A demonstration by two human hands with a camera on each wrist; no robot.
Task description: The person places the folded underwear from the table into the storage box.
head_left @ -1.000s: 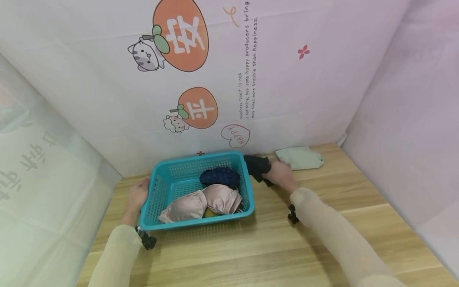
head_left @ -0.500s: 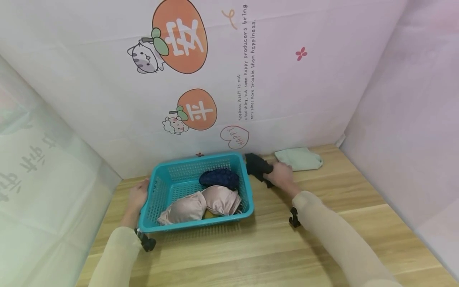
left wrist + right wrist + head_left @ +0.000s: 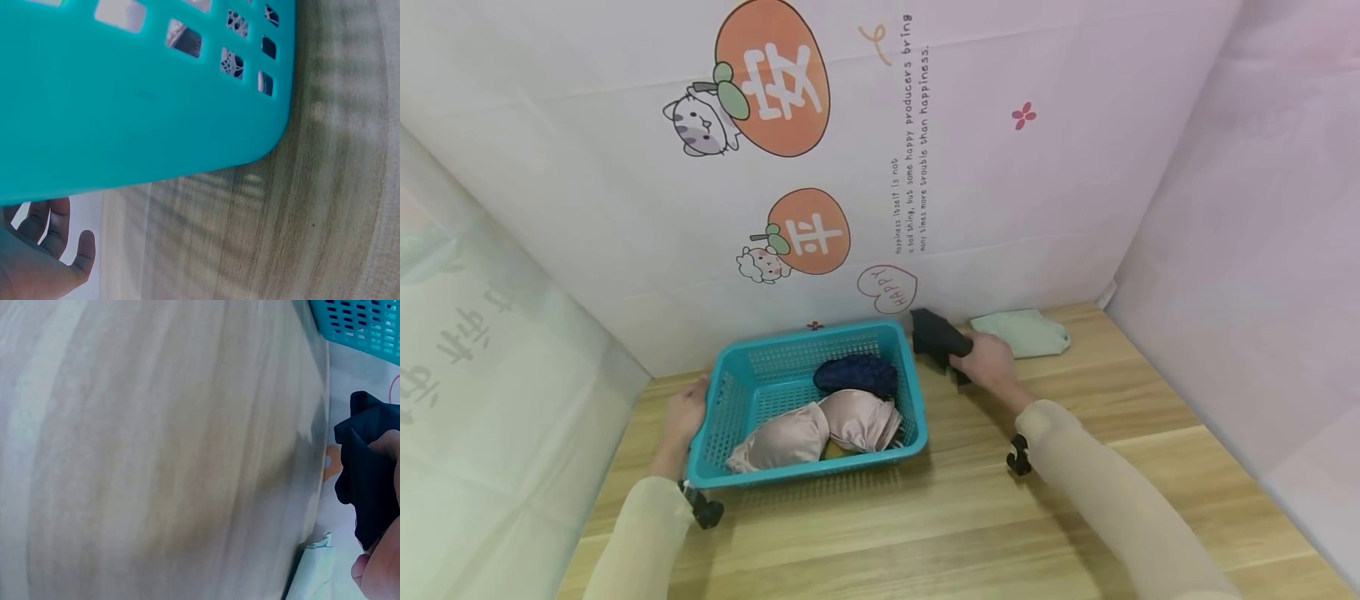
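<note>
A teal plastic basket (image 3: 808,479) stands on the wooden table against the back wall. Inside lie a pale pink satin bra (image 3: 790,433) and a navy bundle of cloth (image 3: 856,375). My left hand (image 3: 685,412) rests at the basket's left end; in the left wrist view its fingers pass partly behind the teal wall, and the thumb (image 3: 85,251) stands free of it. Just right of the basket my right hand (image 3: 988,362) grips a black piece of cloth (image 3: 938,335), bunched between thumb and fingers. Its kind is hidden by the folds.
A pale green folded cloth (image 3: 1022,333) lies by the back wall, beyond my right hand. Printed fabric walls (image 3: 1000,183) enclose the table (image 3: 880,542) at the back and both sides. A dark clip-like piece hangs at each wrist.
My right hand has lifted and turned the black cloth slightly; its far end now rises higher beside the basket. The left hand and basket hold their place, while the view shifts a little.
</note>
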